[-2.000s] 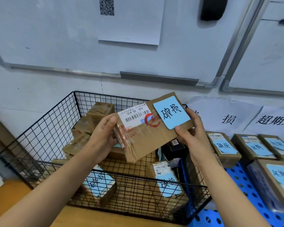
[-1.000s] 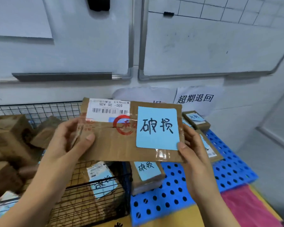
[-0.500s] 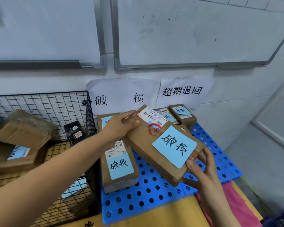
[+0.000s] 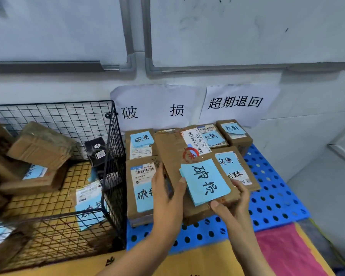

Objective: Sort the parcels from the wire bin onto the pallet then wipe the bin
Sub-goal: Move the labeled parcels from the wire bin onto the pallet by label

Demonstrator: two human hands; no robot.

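Parcel (image 4: 173, 154) is pinched between left hand (image 4: 165, 194), right hand (image 4: 233, 204).

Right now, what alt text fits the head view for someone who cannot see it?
The left hand and right hand grip a cardboard parcel with a blue note at the blue pallet, between labelled parcels lying there. Left of it, a wire bin holds more parcels.
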